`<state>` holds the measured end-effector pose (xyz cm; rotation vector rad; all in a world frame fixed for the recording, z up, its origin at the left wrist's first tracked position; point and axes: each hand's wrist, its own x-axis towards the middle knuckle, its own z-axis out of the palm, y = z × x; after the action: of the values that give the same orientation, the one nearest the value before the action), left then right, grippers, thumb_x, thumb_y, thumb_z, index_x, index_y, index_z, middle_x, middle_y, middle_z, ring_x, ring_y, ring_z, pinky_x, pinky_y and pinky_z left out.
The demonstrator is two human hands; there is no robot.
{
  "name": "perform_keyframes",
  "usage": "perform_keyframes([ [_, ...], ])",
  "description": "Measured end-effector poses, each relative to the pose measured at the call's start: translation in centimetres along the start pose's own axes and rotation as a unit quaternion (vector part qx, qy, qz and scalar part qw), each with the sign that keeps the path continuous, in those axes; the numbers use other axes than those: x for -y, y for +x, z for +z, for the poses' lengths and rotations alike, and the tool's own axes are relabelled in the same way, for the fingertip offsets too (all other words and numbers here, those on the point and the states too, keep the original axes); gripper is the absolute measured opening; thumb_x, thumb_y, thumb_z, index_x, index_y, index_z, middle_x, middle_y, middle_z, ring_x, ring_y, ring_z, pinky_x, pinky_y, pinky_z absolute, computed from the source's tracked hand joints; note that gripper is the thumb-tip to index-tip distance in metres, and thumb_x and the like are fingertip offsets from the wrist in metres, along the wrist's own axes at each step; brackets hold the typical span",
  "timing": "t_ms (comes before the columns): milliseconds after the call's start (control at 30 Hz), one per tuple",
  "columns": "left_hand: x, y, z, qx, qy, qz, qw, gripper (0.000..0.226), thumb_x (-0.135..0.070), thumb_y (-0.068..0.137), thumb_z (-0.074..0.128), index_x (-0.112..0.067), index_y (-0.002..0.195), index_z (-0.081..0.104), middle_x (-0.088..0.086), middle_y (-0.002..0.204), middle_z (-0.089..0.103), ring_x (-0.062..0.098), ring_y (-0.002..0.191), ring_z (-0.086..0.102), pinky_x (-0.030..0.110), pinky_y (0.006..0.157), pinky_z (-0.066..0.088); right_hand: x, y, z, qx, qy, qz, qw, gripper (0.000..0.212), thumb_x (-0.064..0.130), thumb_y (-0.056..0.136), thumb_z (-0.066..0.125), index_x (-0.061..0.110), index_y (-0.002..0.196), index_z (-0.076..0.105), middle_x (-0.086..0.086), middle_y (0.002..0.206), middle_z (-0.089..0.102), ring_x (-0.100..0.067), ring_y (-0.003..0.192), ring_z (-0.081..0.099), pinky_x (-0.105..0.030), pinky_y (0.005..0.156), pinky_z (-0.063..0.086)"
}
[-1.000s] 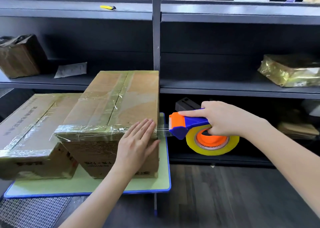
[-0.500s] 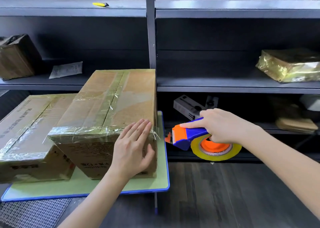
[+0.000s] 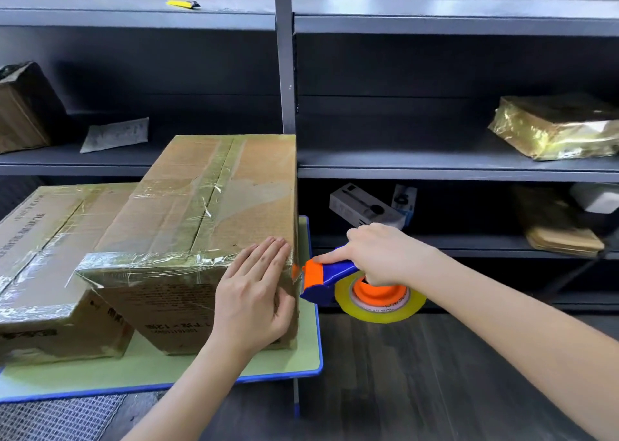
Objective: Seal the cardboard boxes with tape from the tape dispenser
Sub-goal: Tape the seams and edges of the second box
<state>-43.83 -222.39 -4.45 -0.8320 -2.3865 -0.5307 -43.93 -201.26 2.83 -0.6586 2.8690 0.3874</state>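
On the green desk with a blue rim: two cardboard boxes, both banded in clear tape. Tall box stands at the desk's right edge; low box sits just beside it on the left, touching. Left hand lies flat on the tall box's near right corner, fingers straight across the top edge and thumb on the front face; grip apart, pressing only. Right hand has its grip clamped on the handle of the tape dispenser, index finger laid along the top. The dispenser's orange head meets the tall box's right side just below the top corner. The yellowish tape roll hangs beneath the hand, off the desk. Behind: dark shelving, a gold-wrapped parcel on the middle shelf, a yellow cutter on the top one.
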Motion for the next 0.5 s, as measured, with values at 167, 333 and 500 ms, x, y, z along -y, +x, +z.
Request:
perform_keyframes([
  [167,-0.6,0.1,0.6,-0.058,0.034,-0.013,0.998,0.042,-0.032,0.083,0.053,-0.004,0.109,0.070,0.007,0.116,0.067,0.019,0.112,0.061,0.037,0.097,0.046,0.5,0.8,-0.4,0.015,0.012,-0.002,1.000,0.075,0.005,0.089,0.043,0.052,0.143,0.020,-0.002,0.078,0.039,-0.017,0.066,0.038,-0.033,0.063,0.042],
  [333,-0.6,0.3,1.0,-0.090,0.068,-0.003,0.994,0.037,-0.031,0.082,0.057,-0.005,0.103,0.073,0.007,0.110,0.069,0.018,0.106,0.064,0.032,0.097,0.045,0.8,0.9,-0.9,0.050,0.020,0.008,0.999,0.077,0.003,0.087,0.044,0.052,0.142,0.023,0.002,0.072,0.036,-0.017,0.063,0.041,-0.034,0.066,0.047],
  [500,-0.5,0.6,1.2,-0.121,0.082,0.004,0.989,0.030,-0.025,0.083,0.057,-0.006,0.097,0.074,0.006,0.105,0.071,0.018,0.100,0.067,0.030,0.094,0.046,1.8,1.5,-0.5,0.058,-0.035,0.011,0.998,0.066,0.008,0.091,0.044,0.050,0.140,0.033,0.001,0.097,0.055,-0.024,0.090,0.056,-0.033,0.069,0.041],
])
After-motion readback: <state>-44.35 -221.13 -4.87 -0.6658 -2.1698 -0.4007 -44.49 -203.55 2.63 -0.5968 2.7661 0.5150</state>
